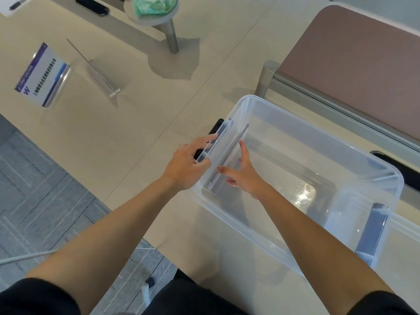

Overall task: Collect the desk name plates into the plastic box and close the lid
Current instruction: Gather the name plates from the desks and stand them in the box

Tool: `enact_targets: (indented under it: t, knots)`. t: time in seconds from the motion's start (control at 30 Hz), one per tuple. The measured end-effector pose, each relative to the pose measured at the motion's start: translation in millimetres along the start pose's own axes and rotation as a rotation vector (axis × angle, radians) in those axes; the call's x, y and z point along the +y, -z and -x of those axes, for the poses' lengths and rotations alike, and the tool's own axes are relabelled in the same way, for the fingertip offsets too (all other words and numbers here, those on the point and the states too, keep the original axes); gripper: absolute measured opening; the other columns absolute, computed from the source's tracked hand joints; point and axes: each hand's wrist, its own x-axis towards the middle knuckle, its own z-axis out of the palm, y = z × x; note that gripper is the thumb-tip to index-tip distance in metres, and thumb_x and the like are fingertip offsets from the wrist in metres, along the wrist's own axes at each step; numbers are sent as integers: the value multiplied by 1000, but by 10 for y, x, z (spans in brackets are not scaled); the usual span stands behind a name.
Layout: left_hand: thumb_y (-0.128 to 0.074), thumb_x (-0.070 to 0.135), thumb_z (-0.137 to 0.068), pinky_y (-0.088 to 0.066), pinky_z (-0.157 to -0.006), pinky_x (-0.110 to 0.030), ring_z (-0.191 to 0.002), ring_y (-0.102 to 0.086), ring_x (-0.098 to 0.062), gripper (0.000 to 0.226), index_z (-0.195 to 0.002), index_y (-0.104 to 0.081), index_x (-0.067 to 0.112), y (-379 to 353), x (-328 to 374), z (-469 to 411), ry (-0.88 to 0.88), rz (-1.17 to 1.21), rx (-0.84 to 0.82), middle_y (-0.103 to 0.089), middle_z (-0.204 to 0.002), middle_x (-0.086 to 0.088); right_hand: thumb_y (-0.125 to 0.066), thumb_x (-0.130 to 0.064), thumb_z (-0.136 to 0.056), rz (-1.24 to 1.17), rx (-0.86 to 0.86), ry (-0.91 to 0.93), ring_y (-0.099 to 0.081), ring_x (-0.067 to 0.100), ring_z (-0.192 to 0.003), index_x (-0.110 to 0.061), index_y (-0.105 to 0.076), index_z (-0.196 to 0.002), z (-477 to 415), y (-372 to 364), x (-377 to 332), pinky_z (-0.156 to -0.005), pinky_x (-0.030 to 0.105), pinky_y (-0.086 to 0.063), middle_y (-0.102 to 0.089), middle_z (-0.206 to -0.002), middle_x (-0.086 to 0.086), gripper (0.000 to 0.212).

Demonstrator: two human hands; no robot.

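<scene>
Printed name plate point(42, 76) and clear name plate point(100, 72) stand far left on the table point(136, 133), well apart from the box. My left hand point(186, 165) holds the end clip point(216, 139), fingers and thumb pinching it to steady the plastic box point(322, 135). My right hand point(245, 176) is inside, fingers gripping a third name plate point(231, 148) on edge near the left end wall. Step looks like stowing. Next I'd let go and reach far left for the clear one. Can't make out the lid.
</scene>
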Motion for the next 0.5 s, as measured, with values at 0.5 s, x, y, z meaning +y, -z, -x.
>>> enact_targets:
  t: [0.5]
  knots:
    - [-55, 29, -83, -47, -90, -29, -101, -56, -20, 53, -136, -53, 32, 14, -35, -29, -128, -173, 1, -60, -123, -2, -82, -45, -75, 242, 42, -16, -47, 29, -133, -41, -11, -154, 129, 157, -84, -95, 45, -53, -33, -156, 6, 106]
